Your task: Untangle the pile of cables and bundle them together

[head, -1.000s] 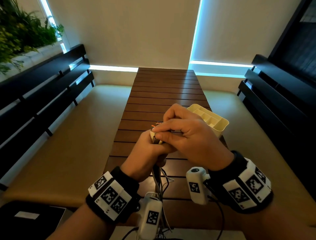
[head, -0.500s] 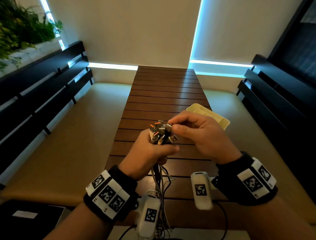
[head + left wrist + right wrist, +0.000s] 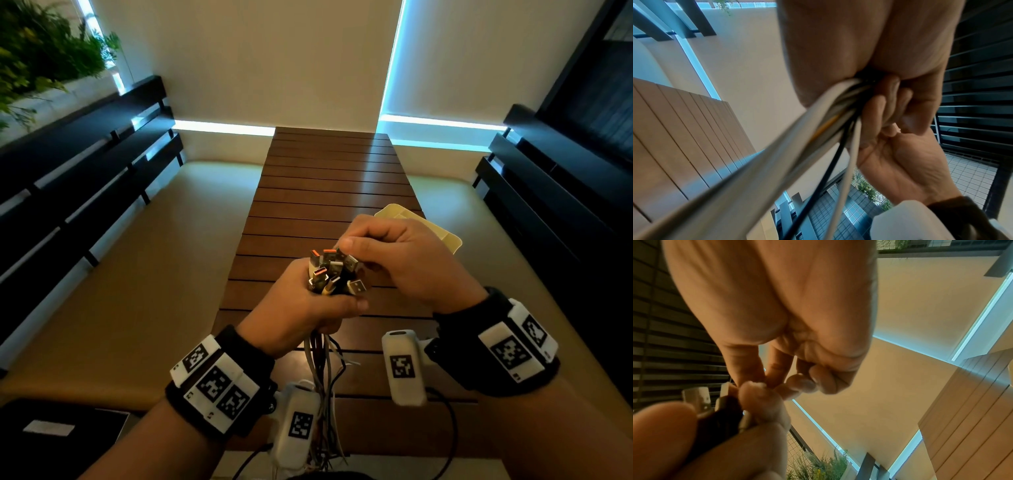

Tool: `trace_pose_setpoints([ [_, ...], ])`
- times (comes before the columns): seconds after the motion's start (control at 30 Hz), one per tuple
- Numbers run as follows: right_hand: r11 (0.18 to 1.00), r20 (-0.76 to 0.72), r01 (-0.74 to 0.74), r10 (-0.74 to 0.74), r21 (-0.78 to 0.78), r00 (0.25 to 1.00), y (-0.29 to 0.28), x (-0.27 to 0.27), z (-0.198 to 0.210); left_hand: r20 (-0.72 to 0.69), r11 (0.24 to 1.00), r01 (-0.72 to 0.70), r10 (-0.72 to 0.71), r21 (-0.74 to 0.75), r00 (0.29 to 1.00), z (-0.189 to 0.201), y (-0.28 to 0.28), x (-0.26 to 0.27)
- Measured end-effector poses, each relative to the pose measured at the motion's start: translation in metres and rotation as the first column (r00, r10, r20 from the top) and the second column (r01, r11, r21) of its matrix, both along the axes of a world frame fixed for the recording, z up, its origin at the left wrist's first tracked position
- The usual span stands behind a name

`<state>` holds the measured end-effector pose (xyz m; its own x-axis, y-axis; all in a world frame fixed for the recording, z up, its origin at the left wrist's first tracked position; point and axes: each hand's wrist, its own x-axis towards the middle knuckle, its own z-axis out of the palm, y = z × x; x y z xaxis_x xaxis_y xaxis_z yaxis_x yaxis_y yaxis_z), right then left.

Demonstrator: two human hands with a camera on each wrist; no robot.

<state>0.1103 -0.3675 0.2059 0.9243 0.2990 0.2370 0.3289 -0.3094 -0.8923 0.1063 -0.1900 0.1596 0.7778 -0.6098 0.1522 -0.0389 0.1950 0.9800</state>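
Gripping the cables [image 3: 322,363] in your left hand [image 3: 301,308], metal USB plugs [image 3: 334,272] up; right hand [image 3: 404,260] pinches one plug above slatted wooden table [image 3: 325,192].

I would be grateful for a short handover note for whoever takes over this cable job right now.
Left hand: grips the cable bunch upright, USB plugs sticking out on top.
Right hand: fingertips pinch at a plug at the top of the cluster.
Cream tray sits on the slatted table behind the right hand.
Done: cables gathered in one fist.
Left: no tie visible; bundle needs securing.
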Motion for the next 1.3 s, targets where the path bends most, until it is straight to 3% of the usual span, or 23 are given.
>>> trace_pose_setpoints([
  [0.1,0.998,0.022,0.031,-0.030,-0.050,0.999,0.001,-0.001,-0.001,0.038,1.000,-0.019,0.019,-0.004,0.999,-0.001,0.001,0.001],
  [0.23,0.992,0.085,0.130,-0.129,0.000,0.988,0.001,-0.007,-0.005,0.030,0.995,-0.087,0.088,-0.049,0.996,-0.002,0.004,0.005],
  [0.4,0.996,0.136,0.078,-0.070,-0.053,0.988,0.007,-0.008,-0.015,0.055,0.989,-0.146,0.148,-0.038,0.987,0.002,0.002,0.008],
  [0.47,0.986,0.007,0.057,-0.059,0.157,0.998,0.011,-0.005,-0.023,0.050,0.981,-0.176,0.180,-0.080,0.982,0.009,-0.001,0.009],
  [0.57,0.845,-0.275,-0.057,0.235,0.532,0.932,0.026,-0.007,-0.044,0.147,0.959,-0.276,0.283,-0.069,0.948,0.020,-0.004,0.013],
  [0.63,0.807,-0.326,-0.133,0.376,0.576,0.867,0.038,-0.014,-0.059,0.185,0.928,-0.369,0.371,-0.043,0.910,0.026,-0.002,0.019],
  [0.73,0.888,-0.363,-0.121,0.301,0.443,0.882,0.047,-0.021,-0.068,0.200,0.888,-0.459,0.457,-0.043,0.866,0.028,0.003,0.027],
  [0.8,0.948,-0.282,-0.069,0.162,0.310,0.946,0.049,-0.023,-0.070,0.184,0.883,-0.468,0.468,-0.048,0.864,0.028,0.005,0.027],
  [0.9,0.973,-0.153,-0.043,0.079,0.226,0.985,0.050,-0.022,-0.071,0.123,0.907,-0.412,0.420,-0.087,0.899,0.027,0.005,0.023],
  [1.07,0.986,-0.097,-0.042,0.058,0.160,0.994,0.045,-0.020,-0.067,0.045,0.960,-0.267,0.271,-0.083,0.961,0.022,0.008,0.016],
  [1.3,0.970,-0.136,-0.134,0.164,0.202,0.977,0.049,-0.017,-0.066,0.005,0.950,-0.285,0.288,-0.128,0.958,0.032,0.013,0.018],
])
